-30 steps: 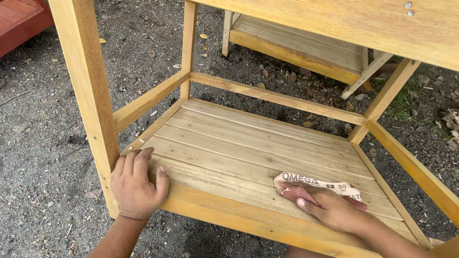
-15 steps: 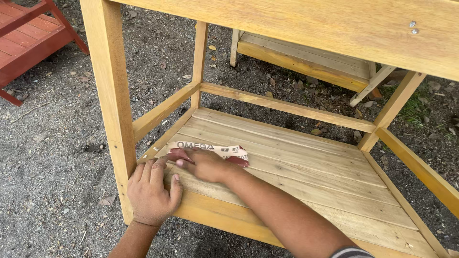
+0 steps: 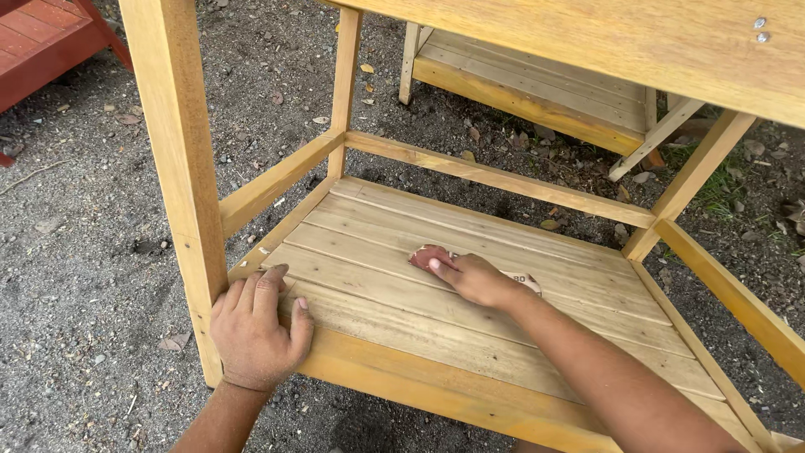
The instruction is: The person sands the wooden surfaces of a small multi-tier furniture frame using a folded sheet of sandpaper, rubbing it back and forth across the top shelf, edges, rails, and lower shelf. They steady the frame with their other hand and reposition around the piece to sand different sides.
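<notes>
Down at the lower shelf point(image 3: 537, 310) of the wooden bench point(image 3: 587, 50), both hands were on the wood. The right hand point(image 3: 474, 278) lay flat with fingers stretched out, pressing a sheet of sandpaper point(image 3: 429, 253) against the slats near the middle of the shelf; it pinned the sheet rather than closed around it, and only a reddish edge by the fingertips and a pale corner by the wrist showed from under the palm. The left hand point(image 3: 256, 327) was released and spread wide, palm down on the shelf's front left corner, touching the slats just beside the front left leg point(image 3: 180, 168), holding nothing. The two hands sat apart along the same front stretch of the shelf. Around the bench lay dark gravel ground point(image 3: 75, 252) scattered with dry leaves, a red wooden piece point(image 3: 42, 38) at the top left, and a second pale wooden frame point(image 3: 537, 84) well behind the shelf.
</notes>
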Tool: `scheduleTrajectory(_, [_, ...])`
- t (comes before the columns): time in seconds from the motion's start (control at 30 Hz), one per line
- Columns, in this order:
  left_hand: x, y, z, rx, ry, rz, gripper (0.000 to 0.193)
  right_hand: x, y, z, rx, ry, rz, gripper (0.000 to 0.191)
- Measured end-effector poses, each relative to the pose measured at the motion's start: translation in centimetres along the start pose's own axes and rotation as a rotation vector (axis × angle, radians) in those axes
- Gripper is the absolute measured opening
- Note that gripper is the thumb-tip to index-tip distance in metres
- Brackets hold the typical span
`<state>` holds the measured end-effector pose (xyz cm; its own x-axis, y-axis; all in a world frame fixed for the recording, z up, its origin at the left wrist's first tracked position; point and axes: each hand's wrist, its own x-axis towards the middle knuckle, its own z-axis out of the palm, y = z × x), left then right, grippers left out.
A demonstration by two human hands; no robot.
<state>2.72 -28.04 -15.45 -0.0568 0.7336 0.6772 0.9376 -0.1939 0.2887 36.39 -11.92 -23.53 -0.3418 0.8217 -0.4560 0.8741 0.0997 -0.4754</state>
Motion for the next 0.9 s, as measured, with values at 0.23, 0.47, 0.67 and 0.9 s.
scheduleTrajectory(0.23, [0.1,0.1,0.0,-0.033,-0.019,-0.026,0.04,-6.1,9.2,-4.3,0.081,0.036,0.24,0.081])
scheduleTrajectory(0.47, [0.1,0.2,-0.2,-0.025,-0.003,-0.012,0.042,-0.5,-1.8,-1.8,0.097,-0.001,0.1,0.093])
scheduleTrajectory(0.67, [0.4,0.0,-0.3,-0.035,-0.012,0.006,0.043,7.3,-17.0,2.0,0.007,0.044,-0.27,0.093])
scheduleTrajectory(0.9, [0.5,0.4,-0.4,-0.028,-0.041,-0.034,0.042,-4.6,3.5,-2.8,0.07,-0.022,0.189,0.087])
